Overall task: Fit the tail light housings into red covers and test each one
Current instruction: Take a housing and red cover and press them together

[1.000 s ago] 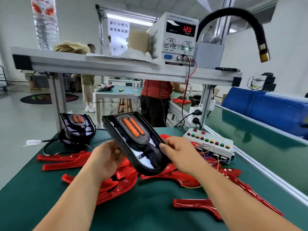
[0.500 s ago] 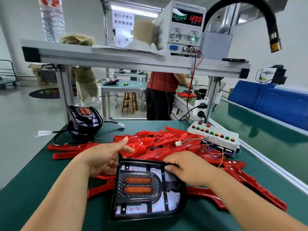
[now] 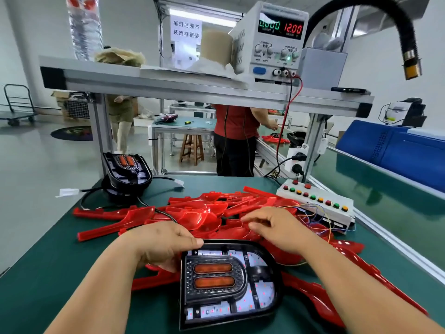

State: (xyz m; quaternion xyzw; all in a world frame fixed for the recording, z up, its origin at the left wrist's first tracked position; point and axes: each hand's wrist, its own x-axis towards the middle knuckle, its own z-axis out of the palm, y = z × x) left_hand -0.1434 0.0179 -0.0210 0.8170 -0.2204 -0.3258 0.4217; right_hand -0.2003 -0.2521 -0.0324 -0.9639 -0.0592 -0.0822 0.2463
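Green matting [image 3: 36, 273] is spread beneath the black tail light housing [image 3: 262, 280], with red covers [image 3: 192, 213] heaped behind and partly under it. Two orange lenses [image 3: 213, 268] are seated inside the housing. Its far-left corner is gripped by the left hand [image 3: 163, 247]. Behind it, the right hand [image 3: 277, 230] is held over the covers, fingers loosely bent; any hold cannot be told.

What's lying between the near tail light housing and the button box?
Head view: red covers heaped there, thin wires across them, the right hand above.
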